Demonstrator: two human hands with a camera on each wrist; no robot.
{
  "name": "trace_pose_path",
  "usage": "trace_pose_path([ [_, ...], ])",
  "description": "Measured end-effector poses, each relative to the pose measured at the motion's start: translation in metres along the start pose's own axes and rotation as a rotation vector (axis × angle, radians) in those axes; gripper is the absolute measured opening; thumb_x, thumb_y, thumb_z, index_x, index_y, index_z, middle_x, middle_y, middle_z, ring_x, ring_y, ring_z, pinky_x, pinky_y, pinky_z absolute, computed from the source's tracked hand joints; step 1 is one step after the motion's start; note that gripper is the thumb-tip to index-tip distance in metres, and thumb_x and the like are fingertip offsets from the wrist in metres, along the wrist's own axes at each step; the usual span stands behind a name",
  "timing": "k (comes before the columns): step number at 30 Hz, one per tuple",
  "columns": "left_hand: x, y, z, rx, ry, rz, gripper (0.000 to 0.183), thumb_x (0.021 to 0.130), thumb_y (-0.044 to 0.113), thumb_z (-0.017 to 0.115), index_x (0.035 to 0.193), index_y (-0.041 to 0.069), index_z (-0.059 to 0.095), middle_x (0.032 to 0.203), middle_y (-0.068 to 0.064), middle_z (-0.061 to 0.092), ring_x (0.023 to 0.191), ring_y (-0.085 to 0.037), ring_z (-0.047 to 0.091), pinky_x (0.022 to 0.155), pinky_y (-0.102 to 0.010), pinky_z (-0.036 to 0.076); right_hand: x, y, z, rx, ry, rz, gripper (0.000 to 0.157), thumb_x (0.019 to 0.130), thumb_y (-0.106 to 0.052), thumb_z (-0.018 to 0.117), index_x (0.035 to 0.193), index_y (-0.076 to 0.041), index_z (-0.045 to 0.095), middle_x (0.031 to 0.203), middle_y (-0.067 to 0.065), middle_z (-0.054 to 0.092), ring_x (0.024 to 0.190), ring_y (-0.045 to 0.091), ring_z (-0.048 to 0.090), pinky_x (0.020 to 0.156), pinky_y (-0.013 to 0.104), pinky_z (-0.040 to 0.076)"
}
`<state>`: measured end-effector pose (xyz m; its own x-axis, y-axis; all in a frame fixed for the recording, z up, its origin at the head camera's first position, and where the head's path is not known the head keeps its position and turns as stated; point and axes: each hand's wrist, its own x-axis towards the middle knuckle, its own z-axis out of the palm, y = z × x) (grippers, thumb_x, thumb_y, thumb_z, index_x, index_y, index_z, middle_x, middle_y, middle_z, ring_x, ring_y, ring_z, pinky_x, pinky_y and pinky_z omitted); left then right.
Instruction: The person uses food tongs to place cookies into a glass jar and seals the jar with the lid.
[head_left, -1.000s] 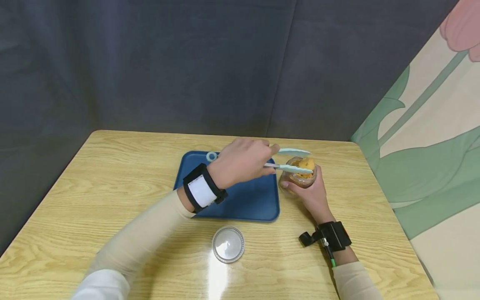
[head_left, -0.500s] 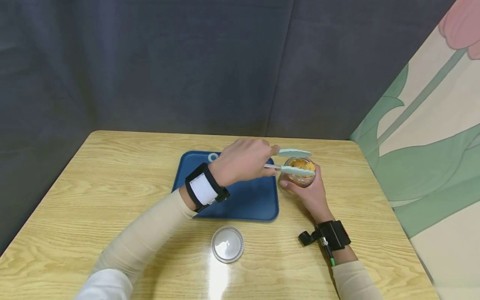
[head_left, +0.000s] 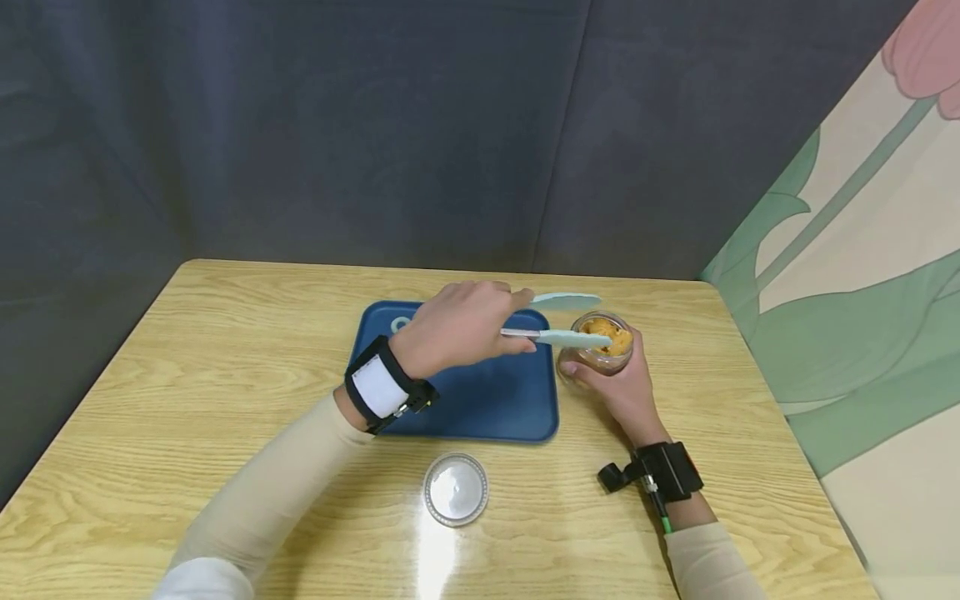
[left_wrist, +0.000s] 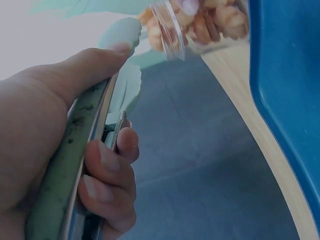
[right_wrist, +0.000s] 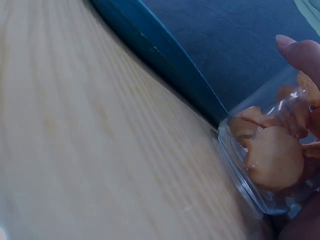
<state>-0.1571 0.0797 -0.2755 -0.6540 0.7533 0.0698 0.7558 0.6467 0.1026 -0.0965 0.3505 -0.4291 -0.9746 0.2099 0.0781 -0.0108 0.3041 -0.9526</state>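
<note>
My left hand [head_left: 461,329] grips a pair of tongs [head_left: 573,338] with mint-green tips, its thumb on one arm and fingers curled round the other. The tips stand apart with nothing between them; the nearer one overlaps the mouth of a clear jar [head_left: 564,365] in the head view. Orange-brown cookie-like pieces [head_left: 611,336] fill the jar up near its rim; several pieces [right_wrist: 275,157] show through its wall in the right wrist view. My right hand [head_left: 628,392] holds the jar from its near right side, thumb across the front. The jar's base rests on the table beside the tray.
A blue tray [head_left: 495,408] lies on the wooden table [head_left: 225,367], partly under my left hand. Nearer me is a round, clear lid-like disc [head_left: 456,490] with a ridged rim. A dark curtain [head_left: 375,133] hangs behind the table, and a flower-patterned cloth [head_left: 862,333] is at the right.
An orange piece stood higher between the tong tips and now sits lower in the jar. My left hand has moved left with the tongs. The right hand and jar have stayed put.
</note>
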Motion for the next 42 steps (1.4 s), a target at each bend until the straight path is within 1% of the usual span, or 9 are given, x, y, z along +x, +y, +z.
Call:
trace_pose_path([
  [5,-0.015,-0.018,0.004,-0.061,0.064,-0.028,0.060,0.095,0.055,0.074,0.140,0.016,0.064,0.083,0.000,0.059,0.068,-0.013,0.057,0.053,-0.026,0.040,0.000,0.000,-0.003,-0.023,0.012,0.015,0.097,0.084,-0.028,0.091,0.159,-0.029,0.030,0.154,0.000,0.048,0.140,0.011,0.047,0.116,0.032,0.037],
  [10,-0.033,-0.036,0.012,-0.138,0.113,-0.077,0.066,0.096,0.052,0.074,0.147,0.013,0.061,0.078,-0.001,0.056,0.064,-0.013,0.054,0.052,-0.026,0.036,-0.001,-0.001,-0.006,-0.044,0.019,0.029,0.098,0.084,-0.029,0.091,0.159,-0.029,0.029,0.153,0.002,0.047,0.140,0.013,0.046,0.116,0.038,0.037],
  [18,-0.064,-0.069,0.031,-0.289,0.235,-0.247,0.076,0.093,0.056,0.076,0.150,0.010,0.056,0.083,-0.004,0.057,0.067,-0.018,0.052,0.056,-0.030,0.037,-0.002,-0.002,-0.011,-0.048,0.020,0.033,0.098,0.084,-0.029,0.091,0.160,-0.030,0.029,0.153,0.002,0.047,0.139,0.013,0.047,0.114,0.036,0.038],
  [22,-0.079,-0.087,0.041,-0.293,0.293,-0.314,0.071,0.090,0.055,0.079,0.138,0.005,0.062,0.083,-0.008,0.057,0.067,-0.020,0.050,0.056,-0.031,0.035,-0.002,-0.002,-0.012,-0.042,0.021,0.034,0.097,0.084,-0.028,0.091,0.159,-0.030,0.029,0.153,0.002,0.047,0.139,0.013,0.047,0.115,0.037,0.038],
  [24,-0.088,-0.095,0.047,-0.306,0.307,-0.355,0.068,0.089,0.054,0.081,0.132,0.005,0.063,0.085,-0.010,0.058,0.068,-0.021,0.051,0.055,-0.031,0.035,-0.002,-0.002,-0.012,-0.046,0.022,0.035,0.097,0.085,-0.028,0.091,0.159,-0.029,0.029,0.153,0.002,0.047,0.139,0.012,0.047,0.114,0.036,0.038],
  [29,-0.112,-0.114,0.062,-0.368,0.304,-0.498,0.079,0.086,0.053,0.084,0.140,0.002,0.056,0.099,-0.016,0.064,0.072,-0.025,0.055,0.056,-0.032,0.039,-0.003,0.000,-0.013,-0.054,0.022,0.033,0.096,0.086,-0.027,0.090,0.160,-0.027,0.029,0.153,0.004,0.047,0.139,0.012,0.047,0.114,0.035,0.038],
  [35,-0.131,-0.134,0.081,-0.352,0.391,-0.634,0.085,0.086,0.052,0.085,0.141,-0.004,0.052,0.098,-0.019,0.064,0.074,-0.031,0.060,0.054,-0.034,0.042,-0.003,0.000,-0.014,-0.045,0.018,0.033,0.096,0.086,-0.028,0.090,0.160,-0.028,0.029,0.153,0.003,0.047,0.138,0.012,0.047,0.113,0.034,0.038],
  [38,-0.139,-0.144,0.088,-0.312,0.427,-0.704,0.086,0.088,0.054,0.081,0.137,-0.010,0.052,0.094,-0.022,0.064,0.072,-0.038,0.064,0.052,-0.042,0.046,-0.002,-0.001,-0.013,-0.043,0.018,0.033,0.097,0.085,-0.028,0.090,0.160,-0.028,0.029,0.153,0.003,0.047,0.138,0.012,0.048,0.113,0.033,0.039],
  [42,-0.149,-0.154,0.091,-0.240,0.397,-0.796,0.087,0.089,0.061,0.076,0.125,-0.014,0.054,0.087,-0.029,0.065,0.071,-0.049,0.068,0.049,-0.051,0.047,-0.001,-0.001,-0.011,-0.036,0.019,0.033,0.098,0.085,-0.028,0.091,0.160,-0.029,0.028,0.153,0.002,0.047,0.138,0.012,0.048,0.113,0.033,0.038],
])
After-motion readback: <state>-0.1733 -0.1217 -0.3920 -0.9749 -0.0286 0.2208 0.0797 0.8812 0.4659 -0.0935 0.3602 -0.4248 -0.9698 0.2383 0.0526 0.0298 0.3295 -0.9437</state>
